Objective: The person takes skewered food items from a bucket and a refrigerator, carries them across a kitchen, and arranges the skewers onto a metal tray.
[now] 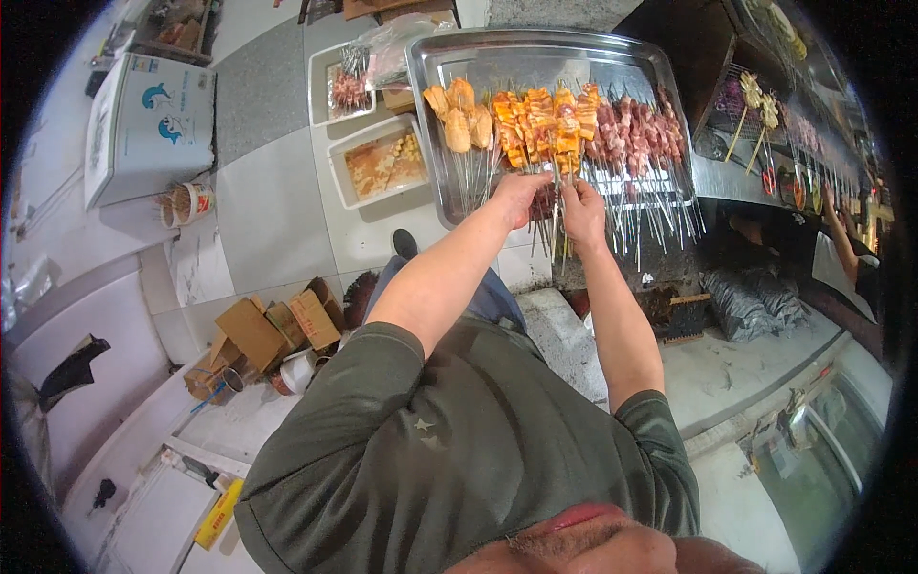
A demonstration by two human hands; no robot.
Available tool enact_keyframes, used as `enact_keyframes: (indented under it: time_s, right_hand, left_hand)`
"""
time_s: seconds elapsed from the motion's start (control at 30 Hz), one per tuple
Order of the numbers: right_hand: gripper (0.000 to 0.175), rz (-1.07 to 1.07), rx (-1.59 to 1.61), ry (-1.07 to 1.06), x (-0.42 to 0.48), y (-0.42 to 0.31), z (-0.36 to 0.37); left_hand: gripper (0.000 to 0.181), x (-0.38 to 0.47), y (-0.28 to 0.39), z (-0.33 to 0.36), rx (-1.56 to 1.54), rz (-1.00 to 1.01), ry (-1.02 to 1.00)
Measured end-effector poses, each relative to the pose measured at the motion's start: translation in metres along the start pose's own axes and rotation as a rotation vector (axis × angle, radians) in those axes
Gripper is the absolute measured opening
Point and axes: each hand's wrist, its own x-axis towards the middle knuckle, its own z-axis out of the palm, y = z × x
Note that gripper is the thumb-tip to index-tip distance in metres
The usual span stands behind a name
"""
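Observation:
A large metal tray (531, 54) lies before me with rows of skewered meat. My right hand (584, 212) grips the metal handles of orange, seasoned meat skewers (566, 133) near the tray's front edge. Close beside it, my left hand (518, 197) has its thumb across the handles of neighbouring orange skewers (509, 125); its other fingers are partly hidden. Pale orange chunky skewers (459, 129) occupy the tray's left side. Dark red raw meat skewers (638, 133) lie to the right, their bare metal ends (649, 222) jutting past the rim.
Left of the tray are a white bin (341, 118) with skewers and another white bin (380, 201) with small yellowish pieces. A white chest freezer (161, 129) stands farther left. Cardboard boxes (251, 330) are near my left elbow. At right, another person's arm (840, 237) appears beside a counter (724, 183).

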Motion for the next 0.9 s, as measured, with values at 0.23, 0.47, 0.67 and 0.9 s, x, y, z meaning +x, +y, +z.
enact_keyframes:
  time_s: [0.23, 0.47, 0.67, 0.9]
  right_hand:
    - [0.02, -0.024, 0.143, -0.009, 0.004, 0.001, 0.003]
    - [0.018, -0.038, -0.012, 0.019, 0.003, -0.015, 0.005]
    - [0.017, -0.02, 0.054, -0.019, 0.009, -0.024, 0.007]
    - [0.024, -0.023, -0.206, -0.064, 0.014, -0.031, -0.001]
  left_hand:
    - [0.02, 0.008, -0.005, -0.004, -0.072, 0.038, 0.03]
    - [0.018, 0.007, -0.002, -0.001, -0.05, 0.012, 0.015]
    - [0.019, 0.012, -0.005, -0.004, -0.078, 0.035, 0.04]
    - [0.02, 0.016, -0.007, -0.005, -0.087, 0.072, 0.049]
